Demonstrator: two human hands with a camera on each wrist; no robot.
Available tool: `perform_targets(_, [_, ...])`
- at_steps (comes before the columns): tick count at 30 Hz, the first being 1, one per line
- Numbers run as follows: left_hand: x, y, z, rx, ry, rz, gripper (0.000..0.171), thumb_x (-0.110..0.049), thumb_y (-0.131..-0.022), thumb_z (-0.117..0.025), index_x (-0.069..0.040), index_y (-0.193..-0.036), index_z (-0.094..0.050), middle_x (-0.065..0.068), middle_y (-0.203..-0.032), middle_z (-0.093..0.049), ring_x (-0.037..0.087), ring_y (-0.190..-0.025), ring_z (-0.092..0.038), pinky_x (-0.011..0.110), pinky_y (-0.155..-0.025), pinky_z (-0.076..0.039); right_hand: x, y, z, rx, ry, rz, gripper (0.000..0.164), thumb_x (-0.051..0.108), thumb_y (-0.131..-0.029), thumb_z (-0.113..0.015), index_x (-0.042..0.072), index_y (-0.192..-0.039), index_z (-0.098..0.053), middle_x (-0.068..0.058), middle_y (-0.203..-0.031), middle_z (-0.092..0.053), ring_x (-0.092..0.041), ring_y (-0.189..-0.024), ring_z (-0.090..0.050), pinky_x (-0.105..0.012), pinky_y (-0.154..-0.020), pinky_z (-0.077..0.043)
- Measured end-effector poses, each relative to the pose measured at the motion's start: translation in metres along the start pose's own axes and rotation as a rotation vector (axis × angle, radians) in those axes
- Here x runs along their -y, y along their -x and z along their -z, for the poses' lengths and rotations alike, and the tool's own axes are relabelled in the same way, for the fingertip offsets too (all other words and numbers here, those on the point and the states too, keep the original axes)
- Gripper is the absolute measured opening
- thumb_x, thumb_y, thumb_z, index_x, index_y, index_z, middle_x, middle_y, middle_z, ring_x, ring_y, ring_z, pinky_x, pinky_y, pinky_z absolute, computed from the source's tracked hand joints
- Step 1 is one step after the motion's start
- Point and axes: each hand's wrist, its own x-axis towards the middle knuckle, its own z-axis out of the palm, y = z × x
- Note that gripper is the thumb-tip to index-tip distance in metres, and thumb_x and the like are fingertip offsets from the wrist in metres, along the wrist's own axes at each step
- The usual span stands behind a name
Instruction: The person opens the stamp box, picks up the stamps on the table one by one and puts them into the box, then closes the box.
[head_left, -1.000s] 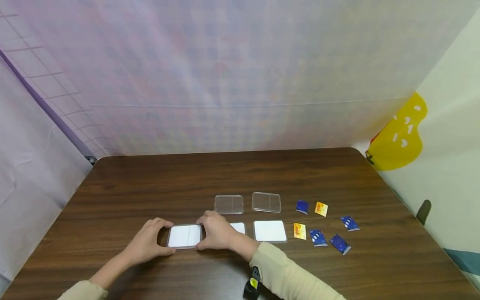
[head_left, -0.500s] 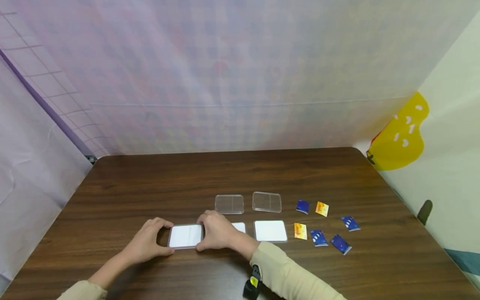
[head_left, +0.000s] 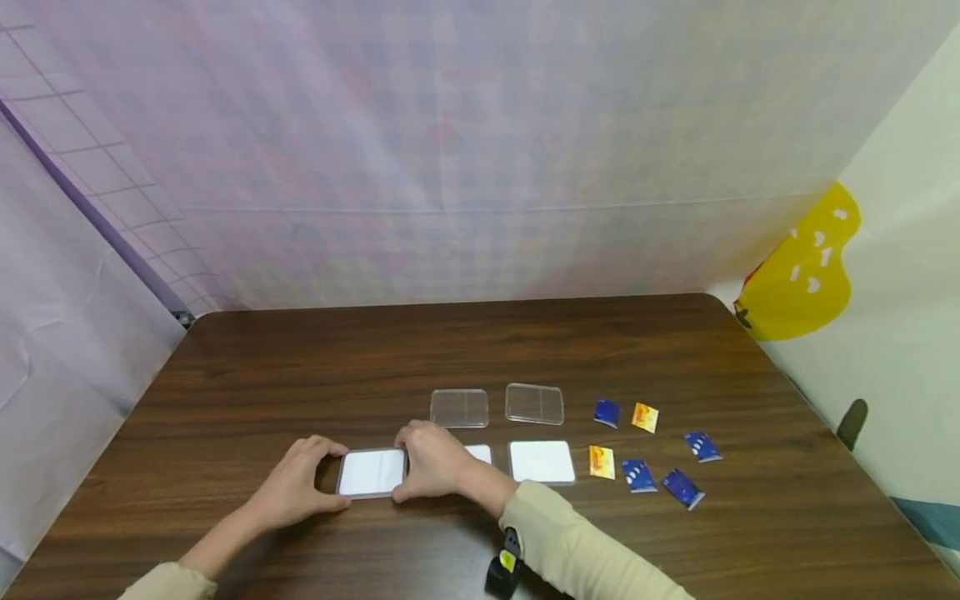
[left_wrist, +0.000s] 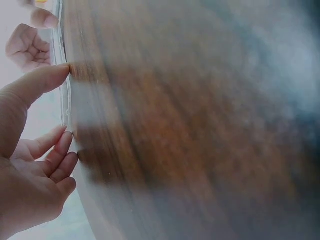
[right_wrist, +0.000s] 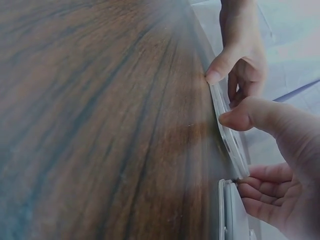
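Observation:
A flat clear plastic case (head_left: pixel 372 472) with a white inside lies on the brown table, left of centre. My left hand (head_left: pixel 294 483) grips its left end, thumb at the near corner and fingers at the far corner. In the same way my right hand (head_left: pixel 435 462) grips the right end. The left wrist view shows the left thumb and fingertips against the edge of the case (left_wrist: pixel 65 100). In the right wrist view the right thumb touches the near side of the case (right_wrist: pixel 231 142). A second white-filled case (head_left: pixel 478 453) is partly hidden behind the right hand.
Right of the right hand lies another white-filled case (head_left: pixel 542 462). Behind stand two clear lids, a left lid (head_left: pixel 459 408) and a right lid (head_left: pixel 534 404). Several small blue and orange packets, such as an orange packet (head_left: pixel 602 462) and a blue packet (head_left: pixel 683 488), lie farther right.
Both hands keep their hold at the ends of the case. The whole scene shifts only very slightly in the view; nothing else visibly moves.

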Motion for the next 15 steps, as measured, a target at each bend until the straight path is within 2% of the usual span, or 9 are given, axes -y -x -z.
perform_targets(15, [0.0002, -0.0002, -0.0010, 0.010, 0.013, 0.018, 0.056, -0.024, -0.059, -0.082, -0.002, -0.105, -0.059, 0.007, -0.103, -0.057, 0.030, -0.102, -0.048, 0.049, -0.086, -0.041, 0.0012, -0.0034, 0.0034, 0.039, 0.009, -0.018, 0.052, 0.036, -0.054, -0.080, 0.005, -0.092, -0.065, 0.001, -0.081, -0.059, -0.007, -0.067, -0.052, -0.014, -0.058, -0.043])
